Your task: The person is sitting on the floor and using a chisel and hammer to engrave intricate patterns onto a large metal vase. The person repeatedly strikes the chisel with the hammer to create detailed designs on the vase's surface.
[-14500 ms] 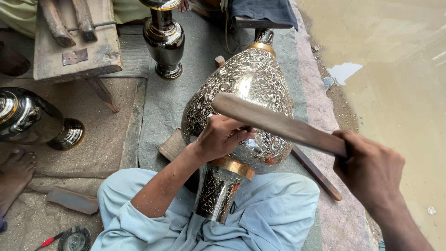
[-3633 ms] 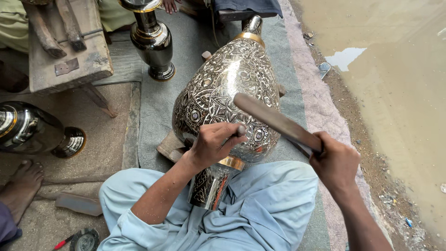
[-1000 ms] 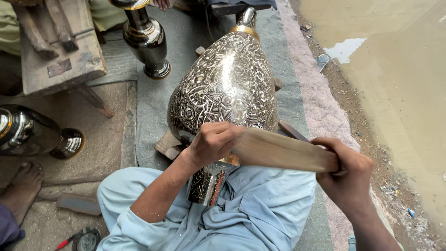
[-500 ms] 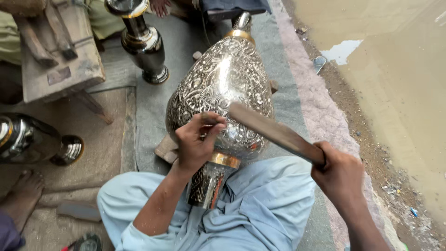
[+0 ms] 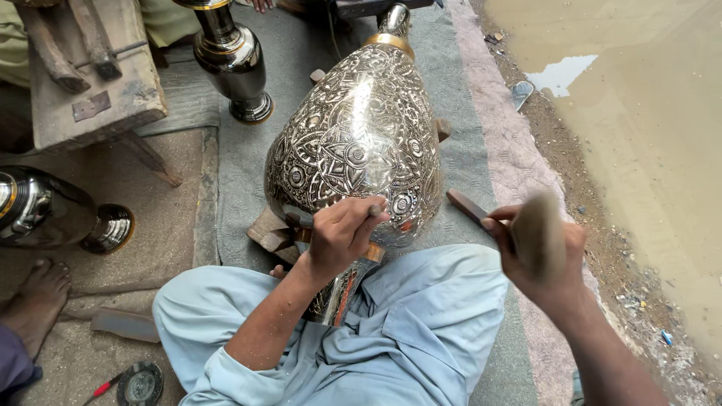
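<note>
Fingers of the left hand pinch a thin metal chisel against the large engraved silver-coloured vase lying across the lap; the right hand grips a blurred wooden mallet.

Ground laid with mats, metal vases and wood blocks resting on it

A grey mat runs from near to far down the middle of the ground, with a pinkish strip along its right edge and a brown mat to its left. On the grey mat the large engraved vase lies tilted on wooden blocks, and a smaller polished vase stands upright at the far left. A dark vase lies on its side on the brown mat, near a low wooden stool. Right of the strip are bare dirt and muddy water.
</note>
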